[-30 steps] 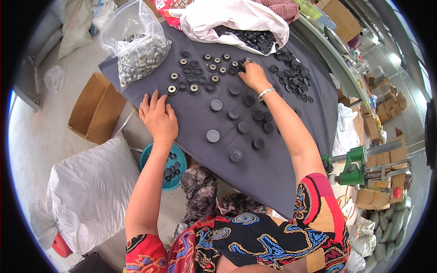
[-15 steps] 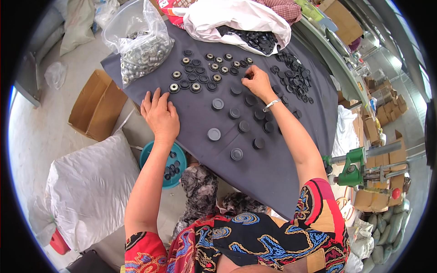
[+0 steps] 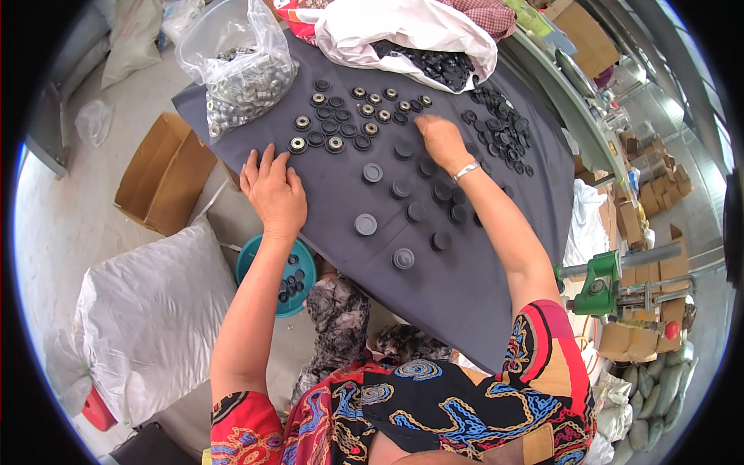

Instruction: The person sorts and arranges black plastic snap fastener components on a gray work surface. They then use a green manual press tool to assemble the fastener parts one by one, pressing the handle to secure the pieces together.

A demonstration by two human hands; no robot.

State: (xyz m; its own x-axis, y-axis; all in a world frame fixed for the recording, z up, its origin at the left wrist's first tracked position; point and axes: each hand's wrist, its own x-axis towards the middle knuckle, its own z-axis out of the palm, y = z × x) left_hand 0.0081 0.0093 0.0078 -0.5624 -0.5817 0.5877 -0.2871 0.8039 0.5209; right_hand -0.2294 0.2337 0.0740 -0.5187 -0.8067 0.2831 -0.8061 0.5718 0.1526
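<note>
My left hand lies on the left edge of the dark table cloth, fingers apart and holding nothing. Just beyond it stand black rings in loose rows, several with a metal bearing seated in the middle. Toward the right end of those rows, my right hand is low over the cloth with its fingers closed together. Whatever they grip, if anything, is hidden. Nearer to me, below the right hand, several round black caps are spread over the cloth.
A clear bag of metal bearings stands at the back left. A white sack of black parts lies at the back, and a pile of black rings at the right. On the floor are a teal basin and a cardboard box.
My right hand has shifted slightly, its fingertips drawn down and more tucked under. The left hand stays at the table edge. The whole view has moved a little.
</note>
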